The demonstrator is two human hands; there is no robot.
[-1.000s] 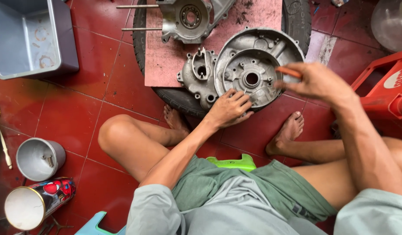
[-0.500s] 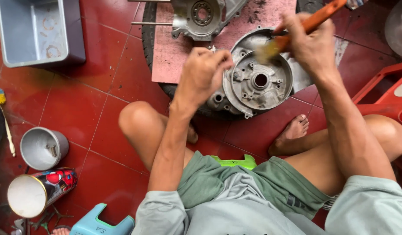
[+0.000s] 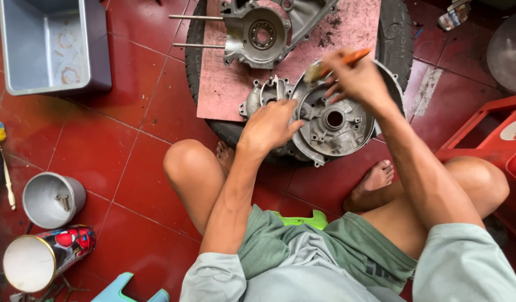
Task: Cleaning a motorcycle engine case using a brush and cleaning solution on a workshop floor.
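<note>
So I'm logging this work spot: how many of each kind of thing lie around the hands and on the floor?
Engine casings: 2
Brush: 1, in the right hand
Tyre: 1
Grey bin: 1
Cups: 2
Red crate: 1
Total: 8
The left hand steadies the near casing.

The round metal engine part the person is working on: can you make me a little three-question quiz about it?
1. True or false: the left hand rests on the round engine cover.
2. What does the right hand hold? A) a hammer B) a brush with an orange handle C) a cup
3. What lies under the pink board that the metal parts sit on?

Key:
1. True, it holds the cover's left edge.
2. B, with the bristles at the cover's upper rim.
3. A black tyre lying flat on the red tile floor.
</note>
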